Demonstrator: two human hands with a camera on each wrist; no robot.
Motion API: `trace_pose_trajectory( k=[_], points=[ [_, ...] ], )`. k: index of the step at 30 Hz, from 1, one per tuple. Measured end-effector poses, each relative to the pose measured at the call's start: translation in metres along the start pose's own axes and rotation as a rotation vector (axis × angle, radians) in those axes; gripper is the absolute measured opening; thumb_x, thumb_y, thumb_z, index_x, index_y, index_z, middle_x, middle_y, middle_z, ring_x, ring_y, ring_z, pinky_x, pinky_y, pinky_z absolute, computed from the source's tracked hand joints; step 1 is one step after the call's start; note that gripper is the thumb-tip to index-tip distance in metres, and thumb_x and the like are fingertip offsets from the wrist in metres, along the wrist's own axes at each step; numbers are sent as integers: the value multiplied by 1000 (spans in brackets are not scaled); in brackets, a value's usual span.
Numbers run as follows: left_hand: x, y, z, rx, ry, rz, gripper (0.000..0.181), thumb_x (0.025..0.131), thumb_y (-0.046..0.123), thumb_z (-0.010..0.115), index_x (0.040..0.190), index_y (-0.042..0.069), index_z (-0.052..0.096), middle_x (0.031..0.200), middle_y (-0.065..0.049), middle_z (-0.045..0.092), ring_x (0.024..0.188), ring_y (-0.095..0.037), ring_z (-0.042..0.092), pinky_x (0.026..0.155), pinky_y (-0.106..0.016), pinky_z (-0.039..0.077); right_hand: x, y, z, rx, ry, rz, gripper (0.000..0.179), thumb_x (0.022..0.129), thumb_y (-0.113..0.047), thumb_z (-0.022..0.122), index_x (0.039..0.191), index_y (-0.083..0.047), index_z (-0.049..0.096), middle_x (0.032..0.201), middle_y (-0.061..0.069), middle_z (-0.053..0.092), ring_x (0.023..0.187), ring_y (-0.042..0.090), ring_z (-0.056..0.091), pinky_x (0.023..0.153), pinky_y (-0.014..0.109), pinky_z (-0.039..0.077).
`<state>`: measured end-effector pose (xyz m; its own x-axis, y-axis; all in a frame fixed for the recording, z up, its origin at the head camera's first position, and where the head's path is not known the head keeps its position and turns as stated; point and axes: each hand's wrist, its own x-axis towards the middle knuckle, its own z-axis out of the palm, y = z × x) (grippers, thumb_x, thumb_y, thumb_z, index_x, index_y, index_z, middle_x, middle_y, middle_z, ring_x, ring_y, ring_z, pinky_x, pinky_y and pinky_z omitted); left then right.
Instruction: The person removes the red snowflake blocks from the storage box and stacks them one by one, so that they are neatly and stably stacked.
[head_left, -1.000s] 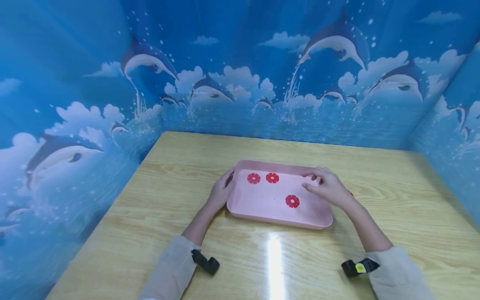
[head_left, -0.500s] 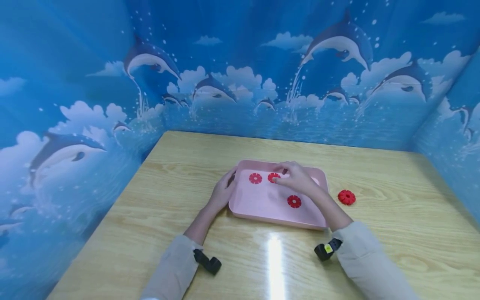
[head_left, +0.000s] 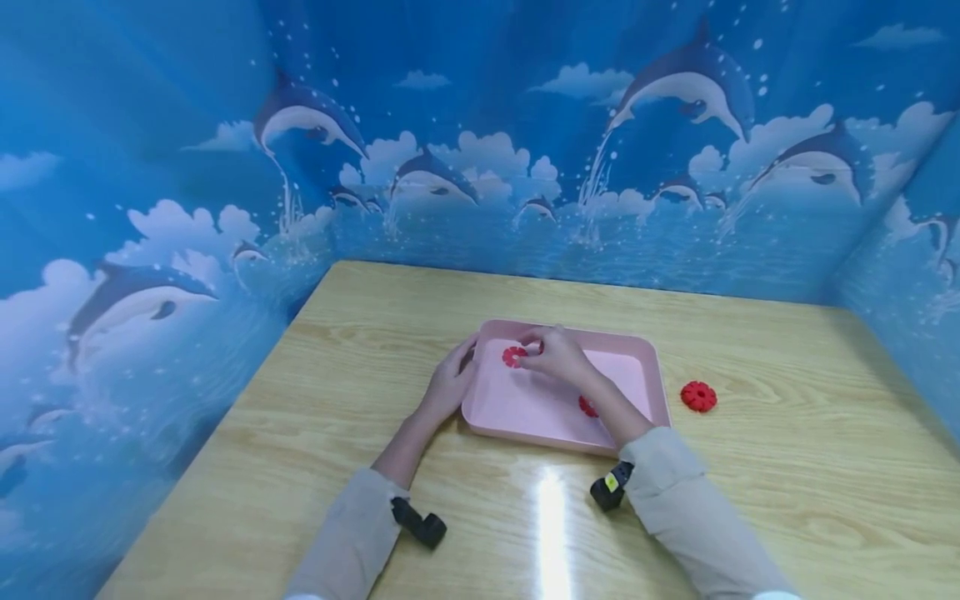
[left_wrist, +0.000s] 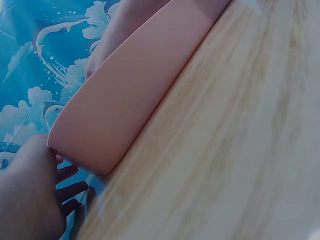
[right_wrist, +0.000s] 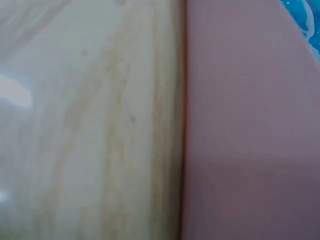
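A shallow pink tray (head_left: pixel 525 408) lies on the table. My left hand (head_left: pixel 447 382) touches its left wall from outside; in the left wrist view, that hand (left_wrist: pixel 32 192) is at the tray's corner (left_wrist: pixel 102 145) with its fingers extended. My right hand (head_left: pixel 558 357) hovers over the tray, thumb and forefinger apart around a flat red notched disc (head_left: pixel 514 357). A second red disc is mostly hidden behind the right hand. The right forearm partly covers a third red disc (head_left: pixel 587 406). In the right wrist view only the tray's wall (right_wrist: pixel 250 110) shows, no hand.
A thicker red notched piece (head_left: pixel 698 397) lies on the wooden table (head_left: pixel 787 433), right of the tray. Blue dolphin-printed cloth (head_left: pixel 480 233) stands behind the table and at both sides. Each sleeve carries a black wrist camera (head_left: pixel 420 525).
My right hand has moved left from the tray's right edge to the left red disc, uncovering the thicker red piece on the table. My left hand has stayed at the tray.
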<state>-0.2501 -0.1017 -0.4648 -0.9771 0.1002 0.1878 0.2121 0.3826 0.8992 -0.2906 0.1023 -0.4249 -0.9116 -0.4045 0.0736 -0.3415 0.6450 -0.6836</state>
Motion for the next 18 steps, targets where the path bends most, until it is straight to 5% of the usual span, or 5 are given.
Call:
trace_pose_trajectory(
  k=[8,18],
  points=[
    [1,-1,1,9,-2,3,45,94,12,47,139,12,41,137,-11,43,125,-26,39,104,-39,30,4,8,9,-105,53,-28,43,74,-21,77,110,-2,65,104,10,63,96,25,49,84,38,44],
    [0,0,0,10,0,-5,45,95,11,47,139,12,41,137,-10,43,125,-26,38,104,-40,29,3,13,16,-184,55,-40,46,75,-29,75,110,0,65,108,13,58,100,26,47,86,39,43]
  ],
)
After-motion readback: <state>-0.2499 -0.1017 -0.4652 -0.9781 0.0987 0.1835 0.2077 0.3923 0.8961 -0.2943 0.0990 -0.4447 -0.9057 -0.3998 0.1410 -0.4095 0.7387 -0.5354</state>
